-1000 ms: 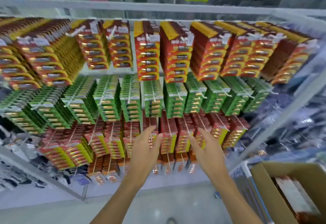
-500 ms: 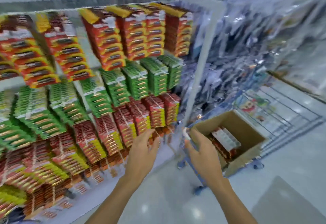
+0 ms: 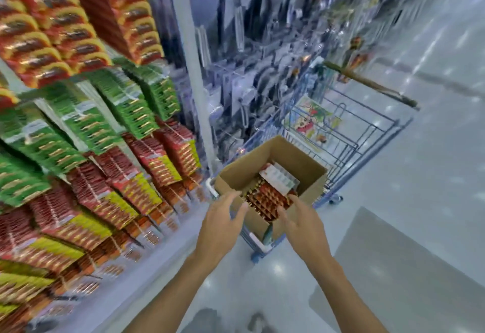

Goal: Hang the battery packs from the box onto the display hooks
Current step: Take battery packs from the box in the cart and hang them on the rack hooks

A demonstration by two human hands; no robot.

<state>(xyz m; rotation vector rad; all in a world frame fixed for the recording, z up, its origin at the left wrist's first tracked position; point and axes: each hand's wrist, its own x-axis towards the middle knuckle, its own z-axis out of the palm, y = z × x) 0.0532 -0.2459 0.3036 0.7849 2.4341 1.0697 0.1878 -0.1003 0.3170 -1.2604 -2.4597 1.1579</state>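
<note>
Away from the rack (image 3: 193, 83) now, left hand (image 3: 223, 218) and right hand (image 3: 305, 226) hover open and empty at the box's (image 3: 309, 175) near rim, packs (image 3: 265, 201) just beyond the fingertips, so grabbing likely comes next.

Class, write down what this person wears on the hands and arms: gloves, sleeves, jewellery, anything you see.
Nothing worn shows. The left hand and right hand are bare: no gloves, rings or watch show. The left forearm and right forearm are uncovered down to the frame's edge, so no sleeve is in view.
</note>
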